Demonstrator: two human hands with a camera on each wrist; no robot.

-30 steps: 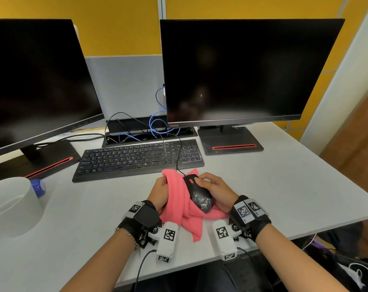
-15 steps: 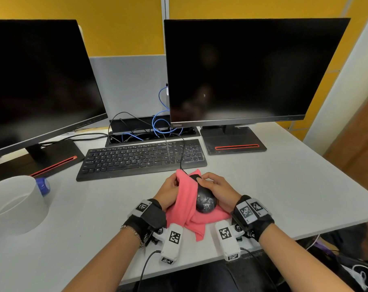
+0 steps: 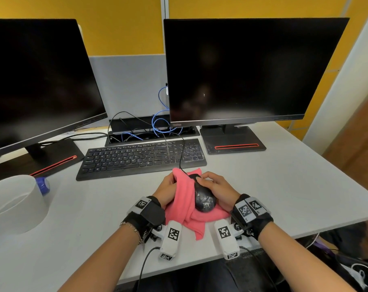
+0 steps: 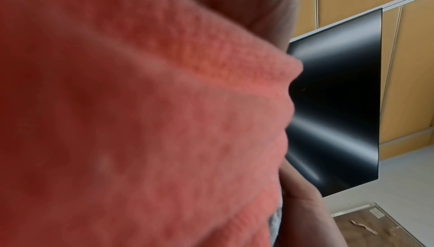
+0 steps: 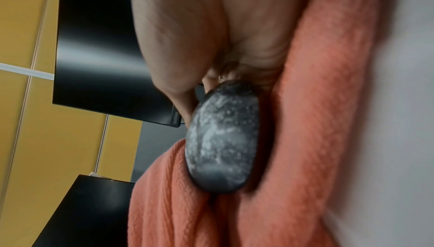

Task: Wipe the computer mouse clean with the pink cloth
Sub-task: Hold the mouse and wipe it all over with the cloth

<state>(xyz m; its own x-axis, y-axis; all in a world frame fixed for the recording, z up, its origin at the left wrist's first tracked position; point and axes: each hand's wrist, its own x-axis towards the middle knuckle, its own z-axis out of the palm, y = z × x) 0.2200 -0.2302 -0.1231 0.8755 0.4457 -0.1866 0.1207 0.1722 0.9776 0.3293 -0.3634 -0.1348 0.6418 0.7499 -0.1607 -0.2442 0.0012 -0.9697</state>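
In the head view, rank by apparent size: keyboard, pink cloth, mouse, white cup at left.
1. keyboard
2. white cup, though it sits nearer the camera and is cut off by the frame edge, so its rank against the keyboard is unsure
3. pink cloth
4. mouse

Black corded computer mouse, its rounded back mottled with whitish-grey residue, lying on the pink cloth at the near edge of my bench, nose pointing far; its black cable runs away over the keyboard. The pink cloth, a soft bunched fabric, lies beneath the mouse and rises in a fold along its left side, with one corner trailing toward the near bench edge.
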